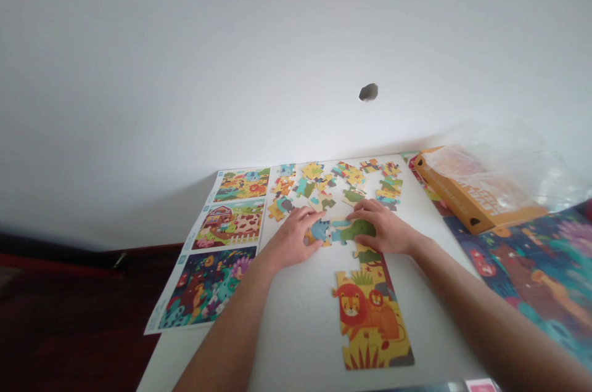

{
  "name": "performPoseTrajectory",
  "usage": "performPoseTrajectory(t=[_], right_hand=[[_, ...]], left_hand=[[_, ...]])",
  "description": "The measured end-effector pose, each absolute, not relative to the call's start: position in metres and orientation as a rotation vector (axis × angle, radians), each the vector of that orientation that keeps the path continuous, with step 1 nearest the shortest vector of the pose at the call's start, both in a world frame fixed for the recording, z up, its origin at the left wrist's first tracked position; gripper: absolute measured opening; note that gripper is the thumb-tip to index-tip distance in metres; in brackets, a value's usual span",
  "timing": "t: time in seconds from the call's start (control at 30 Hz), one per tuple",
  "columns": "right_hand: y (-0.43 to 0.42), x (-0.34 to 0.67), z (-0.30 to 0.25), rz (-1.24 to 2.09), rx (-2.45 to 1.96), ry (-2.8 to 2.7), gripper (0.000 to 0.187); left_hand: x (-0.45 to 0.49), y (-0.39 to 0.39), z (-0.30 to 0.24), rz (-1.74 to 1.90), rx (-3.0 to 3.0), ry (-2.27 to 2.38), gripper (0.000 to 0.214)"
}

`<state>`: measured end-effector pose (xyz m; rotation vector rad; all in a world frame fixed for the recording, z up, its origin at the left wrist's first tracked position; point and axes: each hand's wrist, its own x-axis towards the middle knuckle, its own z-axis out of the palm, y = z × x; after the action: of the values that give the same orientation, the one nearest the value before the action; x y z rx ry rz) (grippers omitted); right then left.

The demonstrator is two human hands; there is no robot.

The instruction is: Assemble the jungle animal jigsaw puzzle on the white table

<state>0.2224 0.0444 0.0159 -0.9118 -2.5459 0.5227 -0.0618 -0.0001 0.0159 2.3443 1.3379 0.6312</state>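
Observation:
Between thumb and fingers, my left hand (296, 235) grips a blue puzzle piece (320, 232) low over the white table. My right hand (386, 228) curls its fingers around a green puzzle piece (354, 230) just to the right. The two pieces meet edge to edge; whether they interlock I cannot tell. Below the right hand runs a joined puzzle strip (370, 318) with two lions, lying flat, its upper end reaching the green piece. Part of each held piece is hidden by my fingers.
Several loose puzzle pieces (312, 170) lie at the back of the table. A picture sheet (214, 250) with three scenes is on the left. At right stand an orange box (476, 213) with clear plastic (518, 158), and a dark finished puzzle (531, 275). A wall (277, 59) rises behind.

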Motion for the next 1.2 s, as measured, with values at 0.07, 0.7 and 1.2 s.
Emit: performPoseTrajectory(t=[0.07,0.7,1.2], right_hand=[[0.045,0.223,0.016,0.526,-0.913,-2.55,0.044],[0.045,0.222,0.017,0.543,-0.907,-2.529,0.037],[0.048,0.22,0.012,0.537,-0.874,-2.494,0.038]], left_hand=[[-0.063,0.0,0.016,0.639,2.353,1.319,0.057],[-0.083,0.036,-0.004,0.716,2.068,2.335,0.031],[-0.093,0.174,0.022,0.409,1.45,2.615,0.056]])
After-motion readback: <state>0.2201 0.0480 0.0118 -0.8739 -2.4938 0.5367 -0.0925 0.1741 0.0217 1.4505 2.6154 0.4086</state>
